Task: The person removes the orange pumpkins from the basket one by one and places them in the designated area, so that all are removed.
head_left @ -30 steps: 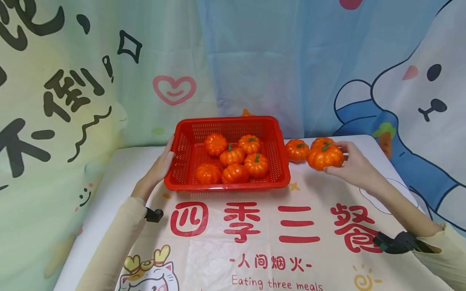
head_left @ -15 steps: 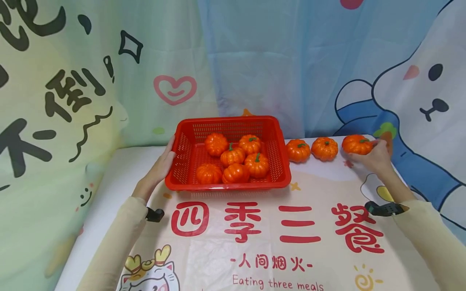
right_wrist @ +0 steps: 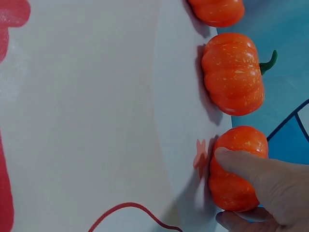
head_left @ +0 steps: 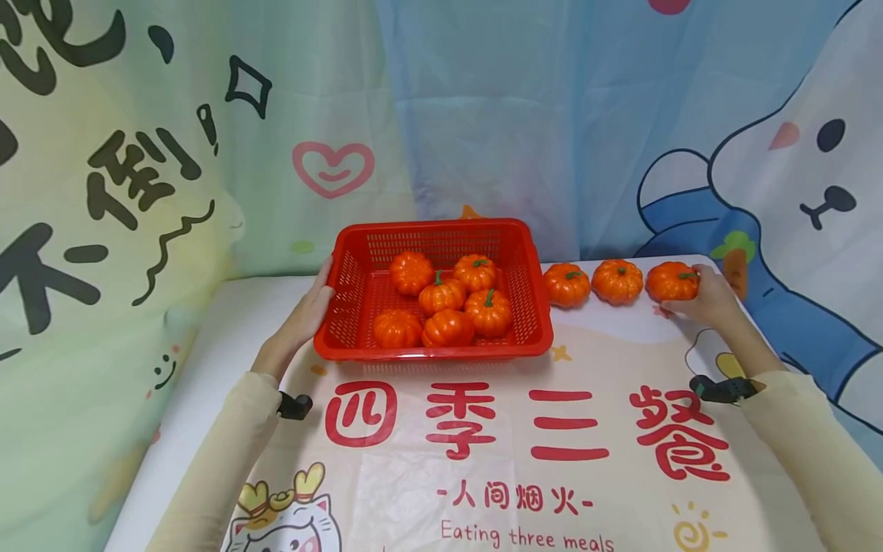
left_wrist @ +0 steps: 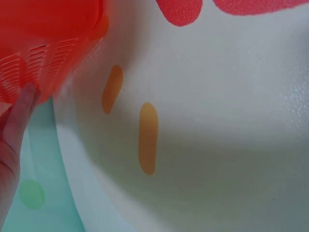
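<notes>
Fingers and thumb of the right hand (head_left: 713, 300) pinch the outermost pumpkin (head_left: 671, 281) on the table (head_left: 214, 345), in a row with two other pumpkins (head_left: 617, 282); the left hand (head_left: 307, 310), fingers straight, lies against the side of the red basket (head_left: 428, 354) (six more pumpkins (head_left: 448, 328) sit inside).

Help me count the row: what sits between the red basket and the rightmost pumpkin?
One pumpkin beside the basket, then a second pumpkin, seen in the head view.
</notes>
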A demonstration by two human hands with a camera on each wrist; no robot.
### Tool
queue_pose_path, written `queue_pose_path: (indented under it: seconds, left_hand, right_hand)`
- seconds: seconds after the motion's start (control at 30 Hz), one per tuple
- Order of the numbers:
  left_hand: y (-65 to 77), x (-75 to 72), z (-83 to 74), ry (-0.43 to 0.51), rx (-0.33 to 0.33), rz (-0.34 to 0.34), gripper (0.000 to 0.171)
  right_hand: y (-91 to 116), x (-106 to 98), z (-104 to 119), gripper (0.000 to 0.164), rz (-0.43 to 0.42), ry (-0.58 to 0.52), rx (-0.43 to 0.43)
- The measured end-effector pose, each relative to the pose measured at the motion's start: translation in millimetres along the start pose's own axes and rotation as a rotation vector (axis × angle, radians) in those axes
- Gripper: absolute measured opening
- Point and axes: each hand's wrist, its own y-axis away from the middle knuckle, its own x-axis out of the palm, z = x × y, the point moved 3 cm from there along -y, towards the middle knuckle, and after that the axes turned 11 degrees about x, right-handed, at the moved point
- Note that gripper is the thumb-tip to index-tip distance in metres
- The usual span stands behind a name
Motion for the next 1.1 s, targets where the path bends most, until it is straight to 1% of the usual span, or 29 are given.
queue_pose_path:
  seconds: [0.03,0.1,0.27,0.57,0.9,1.0,1.1]
  left_hand:
    - [-1.4,0.2,5.8,-0.007,0.007,-0.006,0.06]
    - [-1.0,-0.1,4.2,-0.015,0.013,-0.01,0.06]
    - [-0.4,-0.1,3.0,-0.012,0.002,-0.014,0.061]
    - [-0.2,0.9,6.7,-0.007,-0.015,-0.007,0.06]
    - [0.3,-0.3,5.6,-0.01,-0.015,-0.012,0.06]
    - [0.6,-0.6,4.1,0.0,-0.018,-0.009,0.06]
    - [0.8,-1.1,-1.5,0.011,-0.028,0.006,0.06]
  right_hand:
    - [0.4,-0.1,0.7,0.091,0.0,0.001,0.003]
    - [0.3,-0.4,1.4,0.091,0.004,-0.003,0.005]
    - [-1.2,-0.4,0.7,0.092,0.01,-0.001,0.018]
    - [-2.9,-1.0,-1.3,0.095,0.017,0.015,0.049]
    - [-4.6,-1.8,-1.3,0.096,0.011,0.028,0.04]
    - [-5.2,-1.3,-1.5,0.099,0.015,0.038,0.035]
    - [-3.9,-1.4,-3.1,0.105,0.028,0.043,0.026]
